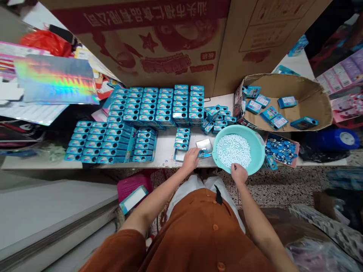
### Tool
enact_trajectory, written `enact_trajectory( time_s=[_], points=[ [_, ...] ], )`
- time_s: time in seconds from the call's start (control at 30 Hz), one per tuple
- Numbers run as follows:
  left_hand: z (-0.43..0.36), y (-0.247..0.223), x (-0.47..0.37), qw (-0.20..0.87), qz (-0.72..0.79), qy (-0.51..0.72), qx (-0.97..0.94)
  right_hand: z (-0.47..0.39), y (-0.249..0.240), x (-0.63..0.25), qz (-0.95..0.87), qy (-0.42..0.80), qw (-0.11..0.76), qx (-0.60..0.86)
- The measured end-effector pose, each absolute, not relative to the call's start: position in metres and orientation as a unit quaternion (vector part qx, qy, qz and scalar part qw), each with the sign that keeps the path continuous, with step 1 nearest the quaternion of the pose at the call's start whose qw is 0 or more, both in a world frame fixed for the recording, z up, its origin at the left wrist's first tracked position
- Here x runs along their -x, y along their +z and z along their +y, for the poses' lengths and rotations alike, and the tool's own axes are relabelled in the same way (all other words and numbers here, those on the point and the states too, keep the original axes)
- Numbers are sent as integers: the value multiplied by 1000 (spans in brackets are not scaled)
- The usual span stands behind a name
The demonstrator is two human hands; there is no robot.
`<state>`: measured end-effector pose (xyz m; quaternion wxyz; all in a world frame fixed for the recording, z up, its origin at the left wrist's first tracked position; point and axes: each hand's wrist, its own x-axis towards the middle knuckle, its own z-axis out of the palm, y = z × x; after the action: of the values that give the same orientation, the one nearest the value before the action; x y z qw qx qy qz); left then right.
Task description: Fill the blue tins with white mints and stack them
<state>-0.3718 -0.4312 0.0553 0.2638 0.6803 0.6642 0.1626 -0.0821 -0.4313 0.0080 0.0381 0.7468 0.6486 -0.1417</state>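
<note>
My left hand (190, 159) is closed on the near side of a small blue box (202, 153), left of the bowl. The turquoise plastic bowl (258, 153) holds a layer of small white pellets (234, 148). Over its near rim, my right hand (239, 173) has its fingers curled together. A small dark tip shows at those fingers, too small to name. A silvery square plate (204, 144) lies just behind the left hand. Beside that hand, a short row of blue boxes (182, 139) stands at a tray's edge.
Stacked blue boxes (141, 107) fill the left of the table. Behind stands a large carton (136, 45). Loose boxes (218, 118) are heaped behind the bowl. A cut-down cardboard box (306, 87) and a tray of blue-and-silver pieces (281, 149) stand right. A pink stool (130, 187) is below.
</note>
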Motion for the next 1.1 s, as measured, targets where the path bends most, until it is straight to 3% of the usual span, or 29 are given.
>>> enact_trajectory(
  time_s=[0.17,0.33,0.7,1.1],
  points=[
    [-497,72,439,225,683,161,-676,-432,9,83,650,-148,26,-745],
    [-489,52,477,217,693,135,-673,-431,14,85,638,-172,46,-749],
    [-457,14,484,204,628,98,-745,-430,12,83,645,-173,53,-743],
    [-461,6,472,95,686,49,-719,-427,12,82,663,-174,61,-726]
  ],
)
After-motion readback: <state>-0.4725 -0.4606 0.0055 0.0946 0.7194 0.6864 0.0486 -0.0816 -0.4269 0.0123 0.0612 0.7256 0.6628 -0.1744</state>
